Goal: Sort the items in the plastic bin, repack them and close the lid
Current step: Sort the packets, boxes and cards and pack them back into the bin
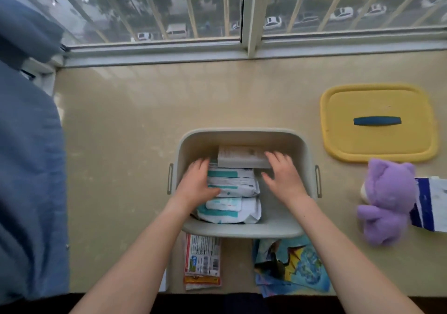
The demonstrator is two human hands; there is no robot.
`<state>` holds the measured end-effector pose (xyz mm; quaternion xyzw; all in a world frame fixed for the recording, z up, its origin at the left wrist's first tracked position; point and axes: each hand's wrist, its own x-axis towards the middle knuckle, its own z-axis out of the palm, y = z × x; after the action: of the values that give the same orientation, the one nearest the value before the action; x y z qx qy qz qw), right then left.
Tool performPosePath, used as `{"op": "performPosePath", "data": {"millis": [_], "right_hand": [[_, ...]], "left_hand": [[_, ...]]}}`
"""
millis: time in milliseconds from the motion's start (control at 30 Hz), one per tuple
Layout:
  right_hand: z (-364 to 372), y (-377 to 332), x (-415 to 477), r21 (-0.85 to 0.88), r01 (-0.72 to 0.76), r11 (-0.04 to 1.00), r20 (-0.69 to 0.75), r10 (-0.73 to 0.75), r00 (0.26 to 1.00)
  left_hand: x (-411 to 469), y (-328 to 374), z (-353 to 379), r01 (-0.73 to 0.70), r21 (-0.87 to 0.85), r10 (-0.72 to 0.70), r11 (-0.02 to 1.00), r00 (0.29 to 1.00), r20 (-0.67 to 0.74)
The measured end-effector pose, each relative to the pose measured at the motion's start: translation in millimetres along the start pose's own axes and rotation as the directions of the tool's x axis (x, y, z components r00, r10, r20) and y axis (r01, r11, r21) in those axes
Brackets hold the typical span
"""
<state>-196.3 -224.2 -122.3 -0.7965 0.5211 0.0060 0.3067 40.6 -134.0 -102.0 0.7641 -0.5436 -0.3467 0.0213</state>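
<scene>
A grey plastic bin (244, 231) stands open at the middle of the sill. Inside lie several white and teal packets (232, 188) in a row, and a white box (242, 157) sits against the far wall. My left hand (197, 183) rests on the left side of the packets, fingers spread. My right hand (283, 175) touches the right end of the white box, fingers apart. The yellow lid (377, 144) with a blue handle lies flat to the right of the bin.
A purple plush toy (387, 200) and a blue and white bag (428, 205) lie at the right. A red and white packet (202, 263) and a blue dragon-print item (290, 265) lie in front of the bin. Blue fabric (29, 180) hangs at the left. Behind is a window.
</scene>
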Motion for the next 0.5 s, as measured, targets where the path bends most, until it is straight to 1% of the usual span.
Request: {"op": "performPosePath", "data": {"millis": [67,167,233,367,500], "right_hand": [[8,2,8,0.040,-0.044,0.998,0.036,0.043,0.998],[14,-1,14,0.243,-0.202,0.949,0.011,0.206,0.979],[17,-2,17,0.314,-0.249,0.916,0.011,0.258,0.966],[22,2,22,0.277,-0.218,0.936,0.056,0.211,0.976],[22,2,23,0.237,-0.220,0.946,0.075,0.208,0.975]], "left_hand": [[9,-2,5,-0.001,0.021,0.000,1.000,0.999,0.047],[22,-5,9,-0.018,0.036,0.014,0.999,0.996,0.092],[29,-6,10,-0.039,0.051,0.034,0.998,0.994,0.109],[41,-8,11,-0.047,0.063,0.038,0.997,0.988,0.147],[46,-10,12,-0.020,0.059,0.009,0.998,0.982,0.186]]}}
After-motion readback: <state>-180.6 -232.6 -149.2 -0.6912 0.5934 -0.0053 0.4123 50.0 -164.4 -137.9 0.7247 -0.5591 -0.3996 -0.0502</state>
